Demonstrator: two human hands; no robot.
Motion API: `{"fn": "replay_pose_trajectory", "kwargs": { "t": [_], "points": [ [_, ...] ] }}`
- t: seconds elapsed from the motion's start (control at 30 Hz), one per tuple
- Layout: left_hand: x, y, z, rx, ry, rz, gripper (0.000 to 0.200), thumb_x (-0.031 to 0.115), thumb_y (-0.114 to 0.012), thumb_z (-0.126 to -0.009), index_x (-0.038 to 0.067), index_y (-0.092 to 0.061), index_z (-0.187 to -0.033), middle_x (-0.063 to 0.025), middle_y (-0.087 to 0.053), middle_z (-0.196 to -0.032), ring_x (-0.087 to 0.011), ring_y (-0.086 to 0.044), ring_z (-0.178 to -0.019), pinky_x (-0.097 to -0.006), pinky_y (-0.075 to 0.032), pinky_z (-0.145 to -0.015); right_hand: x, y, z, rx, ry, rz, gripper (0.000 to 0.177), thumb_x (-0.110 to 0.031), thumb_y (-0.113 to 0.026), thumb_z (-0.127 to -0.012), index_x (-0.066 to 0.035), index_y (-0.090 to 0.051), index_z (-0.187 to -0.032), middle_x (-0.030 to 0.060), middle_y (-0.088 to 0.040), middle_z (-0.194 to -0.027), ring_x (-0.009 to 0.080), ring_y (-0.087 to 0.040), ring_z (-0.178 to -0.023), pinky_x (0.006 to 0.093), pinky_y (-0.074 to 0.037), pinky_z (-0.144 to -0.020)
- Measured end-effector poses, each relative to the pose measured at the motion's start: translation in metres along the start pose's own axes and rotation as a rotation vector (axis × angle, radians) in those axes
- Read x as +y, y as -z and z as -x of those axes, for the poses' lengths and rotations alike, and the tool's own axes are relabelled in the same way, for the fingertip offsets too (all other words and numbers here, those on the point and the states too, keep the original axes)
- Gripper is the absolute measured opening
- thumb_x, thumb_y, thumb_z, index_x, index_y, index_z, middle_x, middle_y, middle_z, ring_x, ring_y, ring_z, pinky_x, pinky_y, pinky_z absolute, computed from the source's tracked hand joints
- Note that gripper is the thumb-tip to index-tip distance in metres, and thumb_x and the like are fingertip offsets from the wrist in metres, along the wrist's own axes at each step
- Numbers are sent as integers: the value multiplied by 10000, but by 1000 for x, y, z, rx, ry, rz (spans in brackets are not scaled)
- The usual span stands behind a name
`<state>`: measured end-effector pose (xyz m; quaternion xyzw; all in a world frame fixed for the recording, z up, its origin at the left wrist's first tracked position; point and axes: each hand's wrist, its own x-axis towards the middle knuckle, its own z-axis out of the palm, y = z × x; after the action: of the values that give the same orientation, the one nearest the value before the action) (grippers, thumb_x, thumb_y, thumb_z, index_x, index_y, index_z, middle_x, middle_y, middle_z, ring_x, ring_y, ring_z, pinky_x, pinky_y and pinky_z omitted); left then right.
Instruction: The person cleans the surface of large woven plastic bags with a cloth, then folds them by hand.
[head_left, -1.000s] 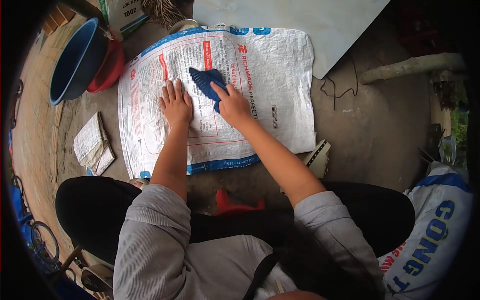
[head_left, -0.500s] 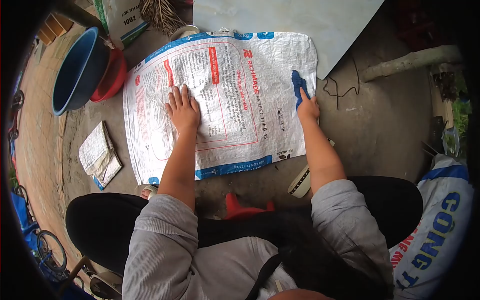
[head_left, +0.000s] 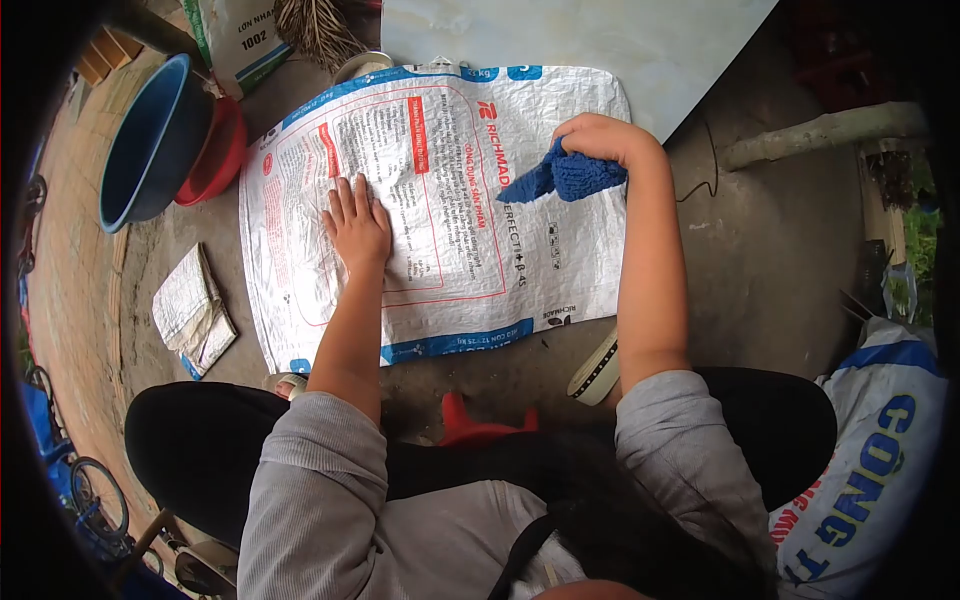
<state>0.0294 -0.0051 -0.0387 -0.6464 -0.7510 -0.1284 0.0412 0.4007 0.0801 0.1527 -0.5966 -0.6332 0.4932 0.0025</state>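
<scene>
All go here; left hand (head_left: 360,232) spread open and flat on the white sack (head_left: 588,262), its long axis running left-right across the floor (head_left: 765,265); right hand (head_left: 606,140) grips the blue cloth (head_left: 582,177) over the sack's right end, tapered tip pointing left; blue basin (head_left: 145,150) tilts beside red basin (head_left: 225,158), contents unclear.

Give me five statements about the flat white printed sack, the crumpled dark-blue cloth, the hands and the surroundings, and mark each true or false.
1. The right hand holds the crumpled dark-blue cloth. True.
2. The left hand is closed into a fist. False: it lies open, fingers spread, on the flat white printed sack.
3. A blue plastic basin is beside a red plastic basin. True.
4. A folded whitish sheet lies right of the printed sack. False: the folded sheet lies to its left.
5. A bulky white sack with large blue letters is at the picture's right. True.
</scene>
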Motion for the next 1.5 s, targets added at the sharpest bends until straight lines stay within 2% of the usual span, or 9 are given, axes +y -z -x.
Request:
{"fn": "replay_pose_trajectory", "kwargs": {
  "t": [0.13,0.33,0.67,0.73,0.9,1.0,1.17,1.37,1.5],
  "points": [
    [1,1,-1,8,-2,9,530,377,-377,-987,252,-348,-1502,-70,-280,-1585,-290,-227,-1467,-494,-122,-1187,3,-47,-30,-10,6,118,337,-280,-629,-807,-61,-681,-1058,136,-673,-1053,253,-644,-904,333,-502,-807],
    [2,0,-1,15,-3,5,530,374,-384,-985,250,-352,-1499,-73,-282,-1584,-291,-228,-1466,-498,-121,-1186,71,-202,-92,1046,314,24,677,-475,-644,-872,-85,-462,-1394,237,-500,-1365,461,-452,-1247,536,-333,-1062],
    [1,-2,-2,11,8,17,534,374,-387,-982,253,-351,-1500,-73,-279,-1585,-296,-228,-1466,-501,-121,-1185,-2,-190,-88,1148,206,-580,464,-153,-657,-887,-48,-536,-1322,185,-557,-1325,298,-562,-1199,377,-436,-1013],
    [0,-3,-3,16,7,12,532,375,-387,-981,256,-354,-1499,-72,-279,-1585,-294,-229,-1466,-502,-121,-1184,-52,-177,-74,1266,527,-455,462,-178,-694,-839,-74,-579,-1274,170,-554,-1303,361,-569,-1130,409,-467,-944],
    [2,-3,-2,30,12,11,530,372,-393,-980,254,-363,-1496,-71,-287,-1582,-288,-235,-1465,-505,-121,-1183,-85,-219,-95,746,482,470,448,-368,-747,-784,-360,-635,-1218,55,-456,-1434,345,-377,-1331,612,-296,-1044],
    [0,-5,-3,31,2,-4,532,367,-408,-972,255,-372,-1491,-71,-304,-1575,-292,-239,-1464,-509,-117,-1184,-52,-226,-112,869,606,497,476,-339,-698,-842,-413,-580,-1296,48,-434,-1453,340,-402,-1308,559,-326,-1049],
    [-3,-2,-4,17,-7,40,537,362,-420,-967,245,-375,-1488,-86,-306,-1572,-312,-249,-1456,-518,-127,-1181,-2,-178,-127,980,525,420,557,-152,-690,-807,-343,-577,-1318,108,-472,-1407,336,-460,-1235,479,-340,-1069],
    [-2,2,-5,11,4,93,544,353,-428,-962,243,-366,-1491,-95,-291,-1575,-316,-240,-1457,-521,-120,-1183,116,-135,-112,941,158,552,607,-235,-631,-895,-407,-419,-1437,123,-300,-1550,379,-302,-1412,593,-249,-1129],
    [-2,5,-5,-12,29,110,548,346,-435,-954,243,-370,-1488,-95,-286,-1576,-322,-235,-1457,-522,-122,-1185,127,-113,-112,1319,-241,288,615,-88,-563,-904,-306,-412,-1459,184,-244,-1561,403,-253,-1432,514,-281,-1135]
  ]
}}
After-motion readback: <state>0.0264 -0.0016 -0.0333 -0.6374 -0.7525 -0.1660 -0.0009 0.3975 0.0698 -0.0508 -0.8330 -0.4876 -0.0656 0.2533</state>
